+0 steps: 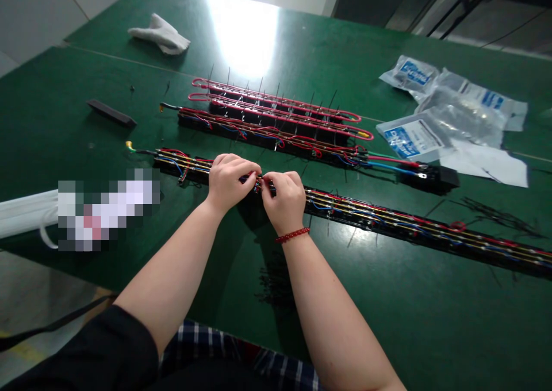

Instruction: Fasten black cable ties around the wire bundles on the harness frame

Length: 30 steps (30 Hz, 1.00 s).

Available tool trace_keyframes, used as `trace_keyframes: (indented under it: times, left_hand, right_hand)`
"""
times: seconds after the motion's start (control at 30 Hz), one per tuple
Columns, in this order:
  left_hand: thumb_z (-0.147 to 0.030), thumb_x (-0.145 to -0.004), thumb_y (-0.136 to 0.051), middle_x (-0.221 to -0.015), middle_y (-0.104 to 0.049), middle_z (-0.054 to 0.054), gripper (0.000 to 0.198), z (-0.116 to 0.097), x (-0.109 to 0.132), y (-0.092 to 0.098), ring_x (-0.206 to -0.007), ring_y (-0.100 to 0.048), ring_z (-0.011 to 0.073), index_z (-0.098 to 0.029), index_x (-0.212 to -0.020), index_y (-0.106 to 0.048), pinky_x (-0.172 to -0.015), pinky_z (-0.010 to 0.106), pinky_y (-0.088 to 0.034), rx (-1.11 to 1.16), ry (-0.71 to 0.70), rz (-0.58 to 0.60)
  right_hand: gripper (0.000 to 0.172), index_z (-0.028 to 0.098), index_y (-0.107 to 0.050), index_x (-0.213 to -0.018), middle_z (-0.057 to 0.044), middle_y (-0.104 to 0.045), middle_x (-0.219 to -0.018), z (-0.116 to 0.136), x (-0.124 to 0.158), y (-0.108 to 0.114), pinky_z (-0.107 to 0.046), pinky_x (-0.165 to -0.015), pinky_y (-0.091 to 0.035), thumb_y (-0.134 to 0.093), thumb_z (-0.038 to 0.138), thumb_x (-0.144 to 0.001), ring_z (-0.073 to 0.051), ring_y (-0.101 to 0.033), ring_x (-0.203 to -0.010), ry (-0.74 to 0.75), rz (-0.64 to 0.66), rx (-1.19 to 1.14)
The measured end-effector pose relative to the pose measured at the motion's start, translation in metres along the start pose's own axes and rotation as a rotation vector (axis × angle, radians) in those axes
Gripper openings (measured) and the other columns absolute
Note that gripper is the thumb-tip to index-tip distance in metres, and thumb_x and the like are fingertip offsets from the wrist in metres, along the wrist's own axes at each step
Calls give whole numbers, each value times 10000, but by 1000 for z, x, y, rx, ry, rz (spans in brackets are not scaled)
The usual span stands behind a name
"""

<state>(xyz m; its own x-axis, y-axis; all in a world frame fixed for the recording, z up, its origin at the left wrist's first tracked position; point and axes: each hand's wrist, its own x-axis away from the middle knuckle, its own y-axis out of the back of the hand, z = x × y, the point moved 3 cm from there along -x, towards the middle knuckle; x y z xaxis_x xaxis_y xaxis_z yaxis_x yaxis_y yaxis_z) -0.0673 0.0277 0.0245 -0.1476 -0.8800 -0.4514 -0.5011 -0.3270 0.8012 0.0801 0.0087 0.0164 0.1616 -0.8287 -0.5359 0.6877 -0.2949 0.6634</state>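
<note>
A long black strip (pixel 375 215) with yellow, red and blue wires runs from the left middle to the right edge. Over its left part, my left hand (pixel 233 183) has its thumb and fingers pinched together at the wires. My right hand (pixel 284 198), with a red beaded bracelet at the wrist, is closed in a pinch just beside it. The fingertips of both hands nearly meet; whatever they hold is too small to make out. Thin black ties stick out from the strip at several places.
Behind lie another wired strip (pixel 259 137) and black bars with red looped cables (pixel 280 100). Plastic bags (pixel 466 112) lie at right, a white glove (pixel 161 34) at back left, a dark block (pixel 111 114) at left. Loose black ties (pixel 276 282) lie near the front edge.
</note>
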Motion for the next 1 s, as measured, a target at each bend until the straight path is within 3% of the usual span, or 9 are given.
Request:
trace_keyframes:
  times: [0.47,1.0]
  left_hand:
    - [-192,-860,-608,-836,-758,-38,144,0,3,-5,-858,-641,182,-265,-807,-721,-876,363,-422,21,-101,-138]
    - [-199,-863,-601,-838,-759,-32,144,-2,3,-3,-872,-645,186,-258,-798,-715,-890,373,-428,36,-112,-117]
  right_hand:
    - [110,202,-668,-891,-50,-733,-876,1,0,-1,-362,-820,-457,-568,230,-925,-217,-564,-857,-8,10,25]
    - [107,212,-668,-887,-43,-731,-861,1,0,0,-364,-805,-461,-570,228,-926,-216,-559,-847,19,-3,30]
